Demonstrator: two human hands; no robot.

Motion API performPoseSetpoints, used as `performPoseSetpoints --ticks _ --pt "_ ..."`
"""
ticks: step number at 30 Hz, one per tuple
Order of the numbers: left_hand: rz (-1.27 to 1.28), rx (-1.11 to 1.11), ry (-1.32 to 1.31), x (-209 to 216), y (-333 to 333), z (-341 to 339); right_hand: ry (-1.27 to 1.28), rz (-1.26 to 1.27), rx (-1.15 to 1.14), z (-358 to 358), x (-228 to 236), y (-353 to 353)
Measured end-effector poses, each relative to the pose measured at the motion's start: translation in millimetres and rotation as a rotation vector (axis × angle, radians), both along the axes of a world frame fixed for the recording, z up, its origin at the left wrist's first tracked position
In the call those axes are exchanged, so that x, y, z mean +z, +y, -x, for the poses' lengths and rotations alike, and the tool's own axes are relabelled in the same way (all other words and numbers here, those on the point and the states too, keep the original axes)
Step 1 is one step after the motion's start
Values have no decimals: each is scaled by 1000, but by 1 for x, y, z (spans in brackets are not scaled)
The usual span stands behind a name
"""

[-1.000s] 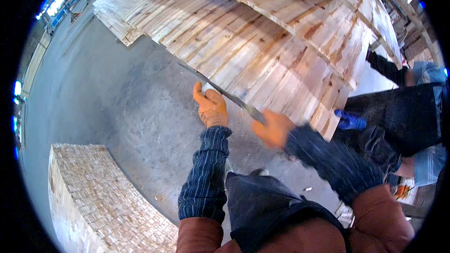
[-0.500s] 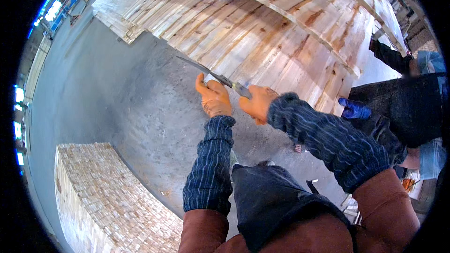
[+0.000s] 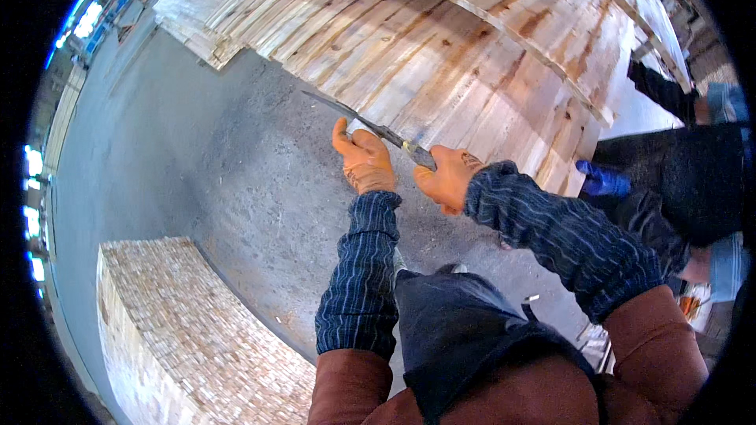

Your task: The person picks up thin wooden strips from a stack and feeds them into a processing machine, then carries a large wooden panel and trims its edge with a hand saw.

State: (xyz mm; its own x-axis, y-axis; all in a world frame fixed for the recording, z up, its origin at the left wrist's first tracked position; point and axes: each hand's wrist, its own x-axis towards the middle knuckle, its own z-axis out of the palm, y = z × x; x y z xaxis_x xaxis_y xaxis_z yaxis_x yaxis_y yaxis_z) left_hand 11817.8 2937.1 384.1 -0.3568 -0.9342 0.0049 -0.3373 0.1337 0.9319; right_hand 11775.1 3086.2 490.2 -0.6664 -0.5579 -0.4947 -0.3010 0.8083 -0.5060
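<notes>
My right hand (image 3: pixel 447 177), in an orange glove, is closed around the grip of a long, narrow knife (image 3: pixel 386 134). Its thin dark blade points up and to the left, and a yellowish band shows near the grip. Beside the blade is my left hand (image 3: pixel 366 161), also gloved in orange, with its thumb raised and the other fingers curled. A small whitish piece (image 3: pixel 357 125) sticks out between that hand and the blade; most of it is hidden, so its kind is unclear. Both hands are over the floor, just short of the wooden panels' near edge.
Large stacked wooden panels (image 3: pixel 441 55) spread across the far side, with long strips lying across them. A tall block of stacked wood pieces (image 3: pixel 205 315) stands at lower left. At right, close to the panels, is another person with a blue glove (image 3: pixel 605 179).
Both my hands and the knife have shifted slightly right. The right hand has drawn a little farther from the left, while the grips look the same.
</notes>
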Motion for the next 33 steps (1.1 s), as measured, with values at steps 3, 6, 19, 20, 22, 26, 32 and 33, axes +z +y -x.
performPoseSetpoints --ticks 3,6,19,20,22,26,32,33 --pt "73 53 70 -18 -19 -7 19 26 30 -33 17 69" --pt "2 52 56 -19 -15 -12 -177 -11 -234 -69 58 151" --pt "41 53 74 -15 -21 -12 -188 -72 -103 -38 50 81" --pt "-8 29 63 -9 -14 -13 -96 -57 -174 -56 51 128" --pt "-66 29 29 -4 -11 -13 -112 -10 -185 -70 74 157" --pt "80 70 91 -25 -14 -9 -168 -88 -111 -42 85 105" --pt "-34 12 -49 -10 -17 -5 -20 -10 42 -2 2 -15" --pt "-35 -8 -50 -13 -19 -7 -3 32 40 -9 0 10"
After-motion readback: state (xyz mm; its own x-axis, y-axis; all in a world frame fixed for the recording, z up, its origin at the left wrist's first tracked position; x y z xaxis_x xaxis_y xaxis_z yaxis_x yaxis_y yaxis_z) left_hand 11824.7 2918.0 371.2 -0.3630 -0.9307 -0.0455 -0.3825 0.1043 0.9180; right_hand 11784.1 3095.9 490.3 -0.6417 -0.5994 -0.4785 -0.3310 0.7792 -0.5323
